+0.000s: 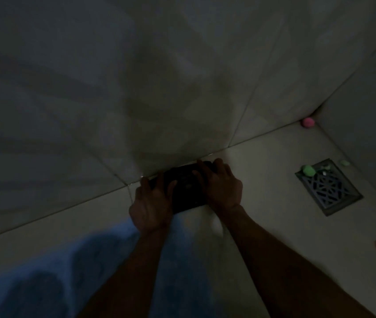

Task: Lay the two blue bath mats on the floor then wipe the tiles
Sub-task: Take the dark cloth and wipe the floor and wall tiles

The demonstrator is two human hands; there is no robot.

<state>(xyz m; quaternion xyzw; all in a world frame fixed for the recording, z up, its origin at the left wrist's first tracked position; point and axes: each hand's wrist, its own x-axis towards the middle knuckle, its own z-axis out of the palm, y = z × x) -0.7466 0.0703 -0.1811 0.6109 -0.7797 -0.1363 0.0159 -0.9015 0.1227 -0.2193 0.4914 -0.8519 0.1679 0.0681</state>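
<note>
A blue bath mat point(86, 267) lies flat at lower left, freeing both hands for wiping: left hand point(152, 203) and right hand point(222, 184), fingers spread, press a dark cloth point(185, 189) onto the floor tiles point(262, 180) against the wall, drain grate point(329, 188) off right.

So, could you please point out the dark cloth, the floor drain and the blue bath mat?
dark cloth point(185, 189): head view, bare middle between the hands.
floor drain point(330, 191): head view, grate centre.
blue bath mat point(44, 271): head view, left part.
</note>
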